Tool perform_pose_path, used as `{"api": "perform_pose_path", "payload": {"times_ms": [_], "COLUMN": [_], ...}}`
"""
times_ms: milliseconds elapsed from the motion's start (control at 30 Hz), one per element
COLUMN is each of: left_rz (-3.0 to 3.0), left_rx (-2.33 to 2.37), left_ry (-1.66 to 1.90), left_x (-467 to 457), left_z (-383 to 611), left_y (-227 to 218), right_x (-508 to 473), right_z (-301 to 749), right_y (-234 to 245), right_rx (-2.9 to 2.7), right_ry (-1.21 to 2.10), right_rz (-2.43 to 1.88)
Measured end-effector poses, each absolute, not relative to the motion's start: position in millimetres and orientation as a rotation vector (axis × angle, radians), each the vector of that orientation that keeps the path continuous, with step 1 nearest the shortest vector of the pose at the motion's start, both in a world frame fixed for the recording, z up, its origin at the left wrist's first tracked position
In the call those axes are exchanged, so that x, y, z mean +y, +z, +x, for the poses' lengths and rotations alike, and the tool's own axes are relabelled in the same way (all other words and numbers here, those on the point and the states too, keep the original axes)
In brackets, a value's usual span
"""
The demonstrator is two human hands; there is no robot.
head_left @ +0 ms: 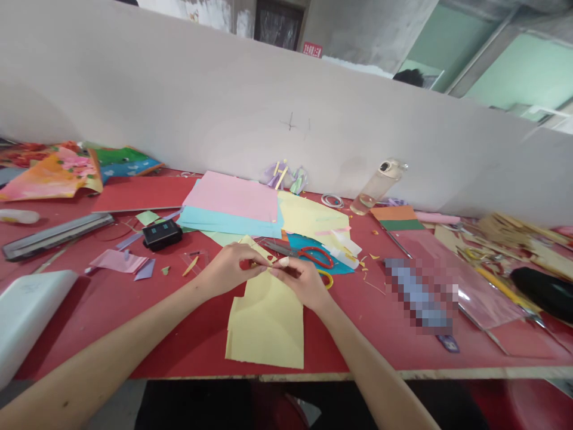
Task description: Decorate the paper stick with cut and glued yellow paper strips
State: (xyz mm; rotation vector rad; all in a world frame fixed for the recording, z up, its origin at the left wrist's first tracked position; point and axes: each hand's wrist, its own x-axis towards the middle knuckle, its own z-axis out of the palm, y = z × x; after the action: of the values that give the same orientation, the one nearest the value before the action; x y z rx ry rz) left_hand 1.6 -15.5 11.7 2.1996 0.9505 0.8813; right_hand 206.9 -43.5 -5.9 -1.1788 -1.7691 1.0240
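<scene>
My left hand point(228, 267) and my right hand point(307, 282) meet fingertip to fingertip above the table's middle. Both are closed in a pinch on a small piece of yellow paper point(270, 267), mostly hidden by the fingers. Under them lies a larger yellow paper sheet point(268, 325) with uneven, cut edges, reaching toward the table's front. Just behind my right hand rest scissors with red handles point(320, 255). A yellow scissor handle point(329, 278) shows beside that hand. Blue paper point(342, 264) lies partly beneath the red-handled scissors.
Pink paper point(237, 194) and pale yellow paper point(313, 212) lie behind my hands. A clear bottle point(376, 188) stands near the grey partition point(224, 107). A black box point(162, 235) and white case point(31, 316) are leftward. Craft materials crowd the red table's point(188, 346) right side.
</scene>
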Motion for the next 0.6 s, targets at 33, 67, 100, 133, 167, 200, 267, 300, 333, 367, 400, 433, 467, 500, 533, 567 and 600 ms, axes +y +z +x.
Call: {"api": "perform_pose_path", "payload": {"times_ms": [33,67,100,133,167,200,267,300,333,367,400,433,467,500,533,567,600], "left_rz": [2.210,2.221,2.233,2.246,2.259,2.273,2.295,2.302,2.309,2.315,2.320,2.325,2.329,2.332,2.332,2.332,2.332], "left_rx": [0.952,0.953,0.955,0.958,0.961,0.965,0.962,0.955,0.944,0.932,0.920,0.910,0.906,0.906,0.908,0.910,0.911], "left_ry": [0.886,0.895,0.904,0.913,0.921,0.929,0.945,0.952,0.959,0.969,0.979,0.986,0.990,0.990,0.988,0.987,0.986], "left_x": [-15.5,-15.6,-15.6,-15.6,-15.5,-15.4,-15.1,-14.9,-14.7,-14.5,-14.4,-14.4,-14.4,-14.5,-14.6,-14.7,-14.7], "left_z": [1.4,1.2,1.0,0.9,0.8,0.8,0.9,0.9,0.9,0.9,0.8,0.7,0.7,0.6,0.6,0.6,0.6], "left_y": [11.9,12.0,12.0,11.7,11.4,10.9,10.0,9.7,9.4,9.3,9.1,9.0,8.9,8.7,8.6,8.5,8.4], "right_x": [-43.4,-43.3,-43.3,-43.3,-43.4,-43.5,-43.7,-43.6,-43.5,-43.3,-43.0,-42.7,-42.5,-42.3,-42.2,-42.2,-42.2], "right_z": [207.0,207.0,207.0,207.0,206.9,206.9,206.8,206.8,206.9,207.1,207.3,207.5,207.7,207.9,208.0,208.1,208.1], "right_y": [-6.9,-7.9,-8.9,-9.6,-10.1,-10.3,-10.0,-9.7,-9.4,-9.3,-9.3,-9.5,-9.8,-10.1,-10.4,-10.6,-10.6], "right_rx": [-1.766,-1.761,-1.756,-1.752,-1.750,-1.749,-1.752,-1.754,-1.752,-1.753,-1.753,-1.752,-1.752,-1.754,-1.754,-1.752,-1.746], "right_ry": [1.034,1.047,1.066,1.084,1.098,1.107,1.113,1.110,1.102,1.092,1.078,1.066,1.057,1.053,1.056,1.063,1.070], "right_rz": [-1.188,-1.197,-1.202,-1.203,-1.201,-1.199,-1.199,-1.202,-1.205,-1.208,-1.210,-1.211,-1.214,-1.217,-1.218,-1.217,-1.214]}}
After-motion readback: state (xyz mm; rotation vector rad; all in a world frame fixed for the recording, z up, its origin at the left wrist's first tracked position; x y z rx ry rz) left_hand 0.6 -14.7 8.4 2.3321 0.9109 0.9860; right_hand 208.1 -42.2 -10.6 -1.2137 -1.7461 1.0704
